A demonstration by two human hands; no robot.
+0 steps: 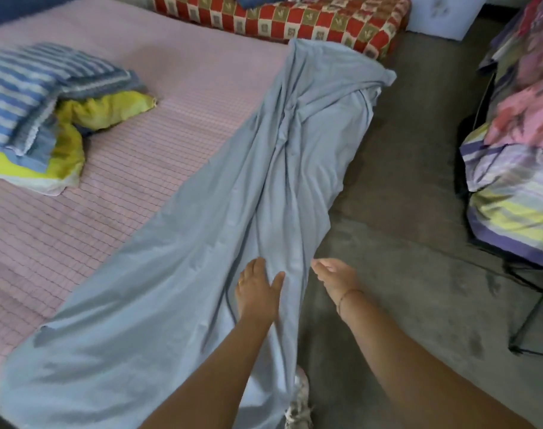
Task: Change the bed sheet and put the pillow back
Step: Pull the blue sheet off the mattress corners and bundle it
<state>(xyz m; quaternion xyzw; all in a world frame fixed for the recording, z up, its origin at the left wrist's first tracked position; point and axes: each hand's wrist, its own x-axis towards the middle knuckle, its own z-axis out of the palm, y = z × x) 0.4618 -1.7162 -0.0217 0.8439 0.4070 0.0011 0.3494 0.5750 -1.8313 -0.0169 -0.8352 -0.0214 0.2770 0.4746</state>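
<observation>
The light blue sheet [233, 212] lies in a long, creased band along the right side of the bed [124, 156]. It runs diagonally from the far corner down to the near edge, and its right border hangs over the side toward the floor [403, 218]. At the far end it is bunched into folds, and nearer the camera it spreads wider and flatter. The left hand [258, 289] rests palm-down on the sheet near that hanging border. Its grip is loose and unclosed, the thumb spread to the right, with a ring on one finger. The right hand [335, 278] hovers just beside the sheet's edge with the palm turned partly up. Its grip is slack and holds nothing, and there is a thin bracelet at the wrist. Whether its fingertips touch the cloth cannot be told. The rest of the bed shows a pink checked cover. On its left side lies a blue striped pillow [31, 94] atop yellow-green bedding [87, 116]. Beyond the bed's far end sits a red checked mattress [310, 20]. Across the grey floor to the right, a pile of folded bedding [518, 181] rests on a dark frame.
</observation>
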